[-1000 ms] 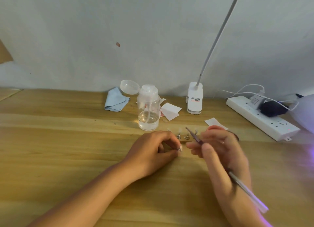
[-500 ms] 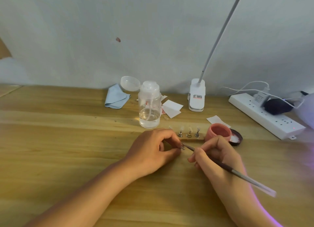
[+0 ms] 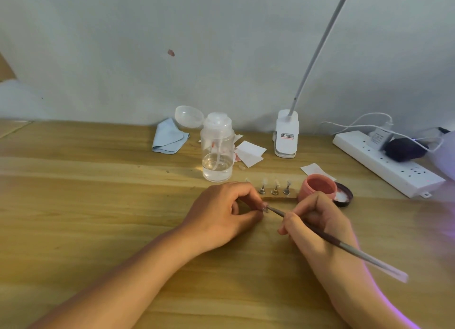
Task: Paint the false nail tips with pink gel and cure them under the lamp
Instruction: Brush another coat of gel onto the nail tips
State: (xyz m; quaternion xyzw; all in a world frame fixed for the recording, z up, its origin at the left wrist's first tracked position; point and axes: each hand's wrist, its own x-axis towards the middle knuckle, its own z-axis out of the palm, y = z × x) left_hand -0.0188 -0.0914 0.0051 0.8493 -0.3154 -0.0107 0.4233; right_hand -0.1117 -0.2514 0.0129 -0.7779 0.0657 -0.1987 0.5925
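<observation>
Left hand [image 3: 226, 213] pinches one nail tip [image 3: 265, 208] in curled fingers, just left of the open gel pot [image 3: 317, 186]. Right hand [image 3: 317, 226] grips the brush [image 3: 369, 257], bristles on the tip. The tips on the stand [image 3: 278, 198] beside the pot appear clear; curing likely pending.

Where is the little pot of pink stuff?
Find the white power strip on the right of the wooden table. Just left of it sits a small pink jar, open, beside a black lid. Nothing else there is pink and round.
</observation>
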